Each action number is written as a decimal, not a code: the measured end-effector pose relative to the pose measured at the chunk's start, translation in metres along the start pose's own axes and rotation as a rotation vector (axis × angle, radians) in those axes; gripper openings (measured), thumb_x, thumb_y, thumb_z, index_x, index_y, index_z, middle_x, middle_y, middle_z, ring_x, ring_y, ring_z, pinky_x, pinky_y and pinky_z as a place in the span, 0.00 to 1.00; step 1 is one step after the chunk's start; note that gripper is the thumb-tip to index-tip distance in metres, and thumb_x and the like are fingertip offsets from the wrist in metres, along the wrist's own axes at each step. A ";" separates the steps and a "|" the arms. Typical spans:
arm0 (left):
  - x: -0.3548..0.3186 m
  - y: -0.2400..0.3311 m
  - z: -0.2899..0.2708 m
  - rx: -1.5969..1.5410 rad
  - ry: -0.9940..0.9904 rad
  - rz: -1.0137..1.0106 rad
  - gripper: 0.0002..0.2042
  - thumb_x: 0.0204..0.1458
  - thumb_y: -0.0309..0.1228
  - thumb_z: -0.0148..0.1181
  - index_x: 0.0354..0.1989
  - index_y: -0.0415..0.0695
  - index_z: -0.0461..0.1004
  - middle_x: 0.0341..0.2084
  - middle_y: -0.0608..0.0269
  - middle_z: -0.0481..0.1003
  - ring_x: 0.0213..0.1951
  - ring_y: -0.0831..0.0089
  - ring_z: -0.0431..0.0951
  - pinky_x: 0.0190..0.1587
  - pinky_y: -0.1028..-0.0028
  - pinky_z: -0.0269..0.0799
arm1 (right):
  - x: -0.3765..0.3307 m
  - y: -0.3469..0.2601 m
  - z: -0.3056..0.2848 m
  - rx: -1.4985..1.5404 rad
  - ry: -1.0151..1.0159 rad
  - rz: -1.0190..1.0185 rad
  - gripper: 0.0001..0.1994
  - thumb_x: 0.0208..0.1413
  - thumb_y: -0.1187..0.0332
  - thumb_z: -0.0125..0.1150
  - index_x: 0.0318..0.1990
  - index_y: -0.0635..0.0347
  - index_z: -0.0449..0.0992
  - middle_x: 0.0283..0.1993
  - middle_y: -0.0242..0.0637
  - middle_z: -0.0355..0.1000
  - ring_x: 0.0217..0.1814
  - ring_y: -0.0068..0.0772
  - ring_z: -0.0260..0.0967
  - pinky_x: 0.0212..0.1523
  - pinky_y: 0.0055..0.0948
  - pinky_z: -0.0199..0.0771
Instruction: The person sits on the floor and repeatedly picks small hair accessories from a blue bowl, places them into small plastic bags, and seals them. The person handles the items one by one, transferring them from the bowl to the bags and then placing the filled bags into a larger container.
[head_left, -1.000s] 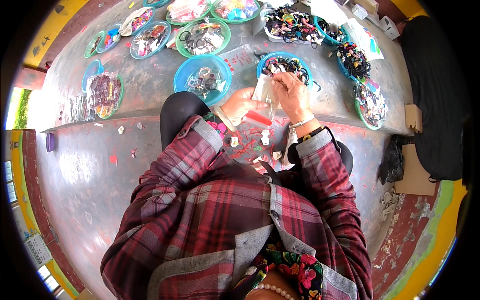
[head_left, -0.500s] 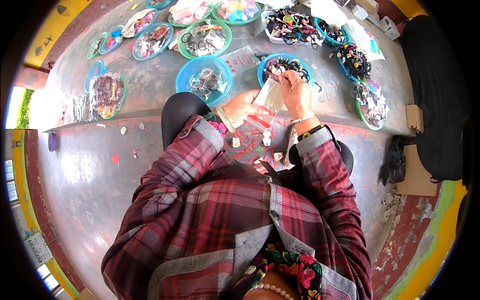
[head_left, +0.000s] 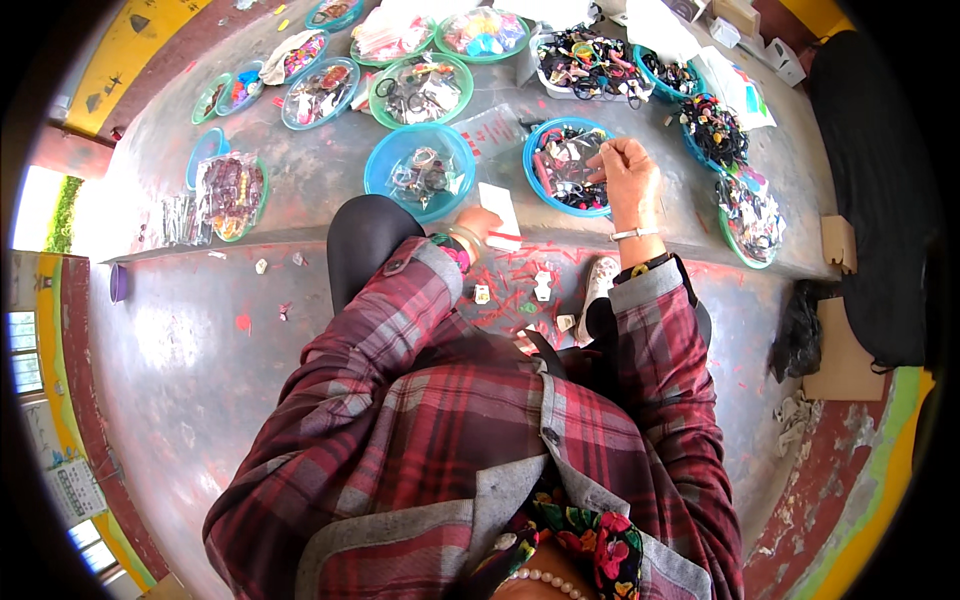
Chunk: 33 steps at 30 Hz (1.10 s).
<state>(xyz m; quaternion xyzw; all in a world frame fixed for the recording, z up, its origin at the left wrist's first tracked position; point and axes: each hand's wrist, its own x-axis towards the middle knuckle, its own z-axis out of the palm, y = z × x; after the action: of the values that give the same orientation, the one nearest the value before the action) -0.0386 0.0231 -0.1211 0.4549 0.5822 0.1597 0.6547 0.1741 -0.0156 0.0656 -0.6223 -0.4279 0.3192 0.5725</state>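
Note:
My left hand (head_left: 478, 224) is closed on a small plastic bag (head_left: 499, 212), a pale rectangle with a red strip across its lower end. It hangs low by my knee, at the edge of the raised grey surface. My right hand (head_left: 630, 178) is over the right rim of a blue basin (head_left: 532, 180) of mostly dark hair ties and small accessories (head_left: 570, 165). Its fingers are pinched together, and whatever they hold cannot be made out. Left of this basin stands another blue basin (head_left: 376, 180) with a few hair ties in its bottom.
Green basins (head_left: 466, 100) and a white tub (head_left: 540, 75) of accessories stand farther back. Bagged beads (head_left: 228, 190) lie at the left. Red scraps (head_left: 500, 285) litter the floor near my shoe (head_left: 600, 280). A black bag (head_left: 797, 335) and cardboard (head_left: 845, 350) are at the right.
My hands have moved apart. The left has lowered the plastic bag slightly; the right has let go of it and shifted right, to the basin's rim.

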 end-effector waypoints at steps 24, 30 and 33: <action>-0.063 0.078 0.051 -0.371 -0.074 0.389 0.13 0.50 0.32 0.53 0.41 0.38 0.72 0.33 0.65 0.74 0.37 0.78 0.72 0.42 0.78 0.64 | -0.003 0.018 0.002 0.422 -0.100 0.343 0.05 0.55 0.67 0.51 0.32 0.56 0.70 0.29 0.34 0.74 0.25 0.21 0.70 0.22 0.17 0.61; -0.118 0.099 0.048 -0.415 -0.062 0.461 0.16 0.53 0.35 0.53 0.46 0.39 0.68 0.38 0.64 0.73 0.39 0.78 0.72 0.39 0.79 0.66 | -0.017 0.024 0.019 0.534 -0.108 0.440 0.03 0.55 0.67 0.50 0.32 0.54 0.69 0.33 0.34 0.75 0.30 0.26 0.72 0.28 0.22 0.64; -0.123 0.100 0.034 -0.533 -0.001 0.451 0.14 0.55 0.33 0.50 0.45 0.39 0.69 0.38 0.63 0.73 0.40 0.77 0.72 0.37 0.79 0.67 | -0.027 0.021 0.028 0.585 -0.190 0.477 0.03 0.55 0.67 0.51 0.33 0.52 0.69 0.33 0.33 0.75 0.32 0.26 0.72 0.29 0.21 0.64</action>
<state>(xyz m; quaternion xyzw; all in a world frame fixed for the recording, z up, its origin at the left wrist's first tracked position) -0.0087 -0.0286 0.0298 0.3853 0.4046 0.4462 0.6991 0.1412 -0.0273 0.0383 -0.4822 -0.2135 0.6081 0.5934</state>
